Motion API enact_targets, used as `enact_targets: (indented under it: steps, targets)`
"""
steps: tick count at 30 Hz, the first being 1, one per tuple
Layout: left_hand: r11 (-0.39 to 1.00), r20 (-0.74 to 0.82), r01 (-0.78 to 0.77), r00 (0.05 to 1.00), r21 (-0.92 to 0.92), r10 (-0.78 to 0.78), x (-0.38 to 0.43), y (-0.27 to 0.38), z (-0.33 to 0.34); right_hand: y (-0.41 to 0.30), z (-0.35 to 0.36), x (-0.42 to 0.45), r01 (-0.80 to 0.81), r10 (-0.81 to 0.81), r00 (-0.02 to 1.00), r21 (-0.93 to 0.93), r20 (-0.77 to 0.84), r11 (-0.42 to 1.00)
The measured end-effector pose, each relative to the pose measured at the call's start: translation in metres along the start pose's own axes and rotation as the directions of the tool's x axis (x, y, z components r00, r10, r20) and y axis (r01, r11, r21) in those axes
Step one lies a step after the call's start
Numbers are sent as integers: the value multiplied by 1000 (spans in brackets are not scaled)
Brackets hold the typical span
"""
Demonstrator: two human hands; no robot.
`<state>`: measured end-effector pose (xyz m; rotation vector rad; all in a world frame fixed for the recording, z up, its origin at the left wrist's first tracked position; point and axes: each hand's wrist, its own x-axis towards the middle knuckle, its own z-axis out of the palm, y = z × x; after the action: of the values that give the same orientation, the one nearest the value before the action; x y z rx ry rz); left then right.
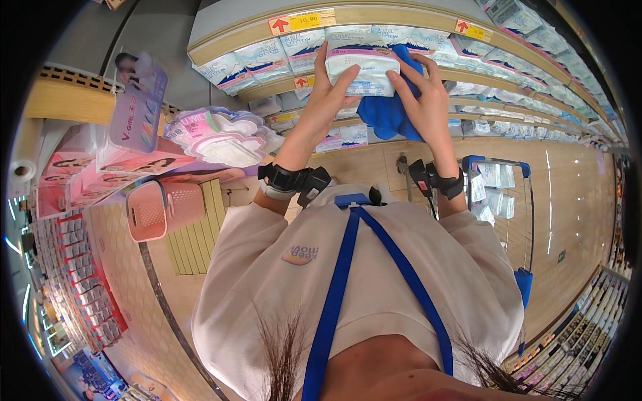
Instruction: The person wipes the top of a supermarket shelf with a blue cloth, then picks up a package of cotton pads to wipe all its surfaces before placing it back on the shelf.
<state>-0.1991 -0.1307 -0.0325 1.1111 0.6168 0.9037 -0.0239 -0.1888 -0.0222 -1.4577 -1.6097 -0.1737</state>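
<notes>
Between my two hands is a white plastic-wrapped pack [363,70] of cotton pads, with a pink and dark blue band and printed writing. My left hand [333,82] grips its left side, thumb across the near face. Around the right side, my right hand [421,92] has its fingertips on the pack and also holds a blue cloth [388,115], which hangs below the palm. Just beyond the pack, a shelf row of similar packs [261,57] stands behind a beige shelf edge [241,32] with price tags.
A wire shopping cart [526,215] with several white packs [494,203] stands to my right. At left are a pink basket [183,203], pink display boxes [140,158], a hanging purple sign [138,118] and a cloud-shaped pad display [225,143]. More stocked shelves [567,341] line the lower right.
</notes>
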Motion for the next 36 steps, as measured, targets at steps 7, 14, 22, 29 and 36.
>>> enact_targets:
  steps: [7, 14, 22, 29, 36]
  targets:
    - [999, 4, -8, 1000, -54, 8, -1, 6, -9, -8, 6, 6, 11, -10, 1000, -12, 29, 1000]
    - [999, -26, -33, 999, -9, 33, 4, 7, -5, -12, -3, 16, -39, 36, 997, 42, 65, 998]
    - [998, -69, -66, 995, -6, 65, 7, 14, 11, -2, -14, 26, 7, -12, 998, 88, 55, 996]
    - [965, -293, -94, 956, -244, 19, 6, 40, 17, -9, -40, 40, 263, -265, 962, 37, 66, 964]
    - [937, -83, -327, 938, 122, 338, 30, 82, 10, -3, -44, 86, 349, -361, 930, 137, 68, 927]
